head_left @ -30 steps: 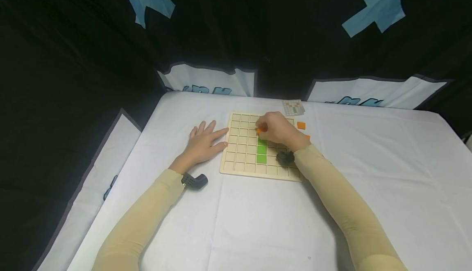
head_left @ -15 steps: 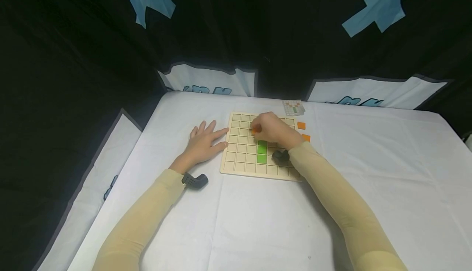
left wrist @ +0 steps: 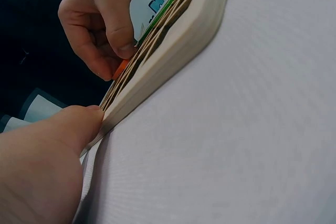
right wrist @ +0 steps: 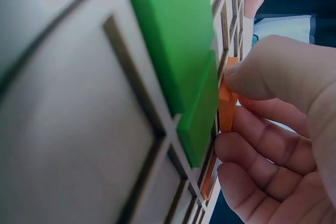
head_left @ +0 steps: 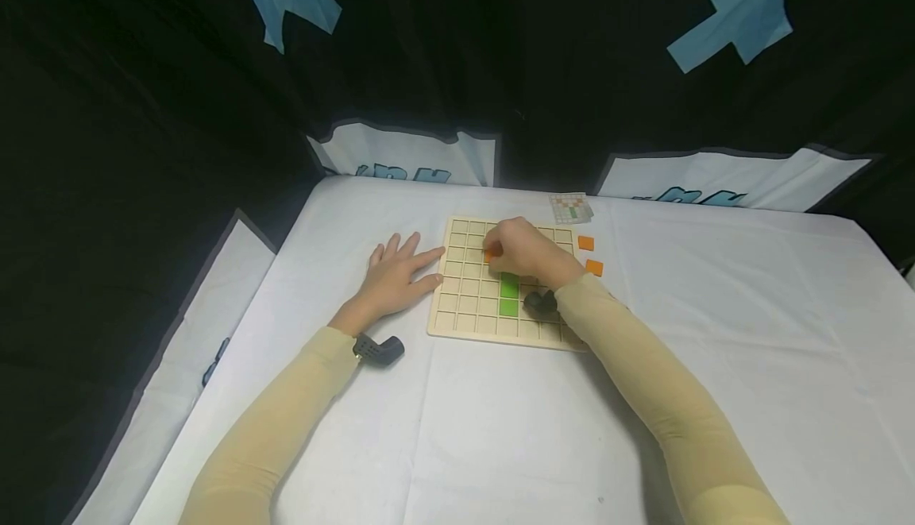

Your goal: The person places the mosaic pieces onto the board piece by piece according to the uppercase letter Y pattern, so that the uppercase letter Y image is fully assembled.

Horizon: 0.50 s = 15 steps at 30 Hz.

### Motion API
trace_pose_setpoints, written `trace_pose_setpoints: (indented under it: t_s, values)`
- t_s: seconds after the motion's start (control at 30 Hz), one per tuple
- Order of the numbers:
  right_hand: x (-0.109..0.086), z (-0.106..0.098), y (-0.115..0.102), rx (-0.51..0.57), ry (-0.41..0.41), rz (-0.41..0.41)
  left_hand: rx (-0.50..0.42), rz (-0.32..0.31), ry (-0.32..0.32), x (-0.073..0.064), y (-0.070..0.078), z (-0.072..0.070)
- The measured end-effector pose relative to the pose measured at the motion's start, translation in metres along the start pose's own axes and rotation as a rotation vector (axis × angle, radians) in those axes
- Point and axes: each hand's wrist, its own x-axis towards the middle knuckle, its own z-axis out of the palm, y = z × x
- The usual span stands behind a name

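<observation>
A wooden grid board (head_left: 465, 324) lies on the white table. On its left edge rest the thumb and index finger of my left hand (head_left: 391, 283), fingers spread and straight. My right hand (head_left: 527, 248) is over the board's upper middle. Between its thumb and fingers it pinches an orange square tile (right wrist: 228, 95), low against the grid in the right wrist view. Green square tiles (head_left: 508, 307) sit in one column of cells just below that hand. Another orange piece (right wrist: 209, 178) shows partly in the grid beneath the curled fingers.
Two loose orange tiles, one farther (head_left: 586, 243) and one nearer (head_left: 594, 268), lie right of the board. A small printed pattern card (head_left: 570, 208) is behind it. Black curtains (head_left: 457, 48) hang beyond the table's far edge.
My right hand has shifted slightly left across the board with the orange tile, uncovering more of the nearer loose orange tile. My left hand has stayed in place.
</observation>
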Motion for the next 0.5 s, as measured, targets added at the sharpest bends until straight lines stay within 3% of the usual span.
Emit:
trace_pose_setpoints:
  t_s: [0.5]
  values:
    - [0.0012, 0.0029, 0.0003, -0.002, 0.018, 0.021, 0.005, 0.0, 0.005, -0.0024, 0.0031, -0.0021]
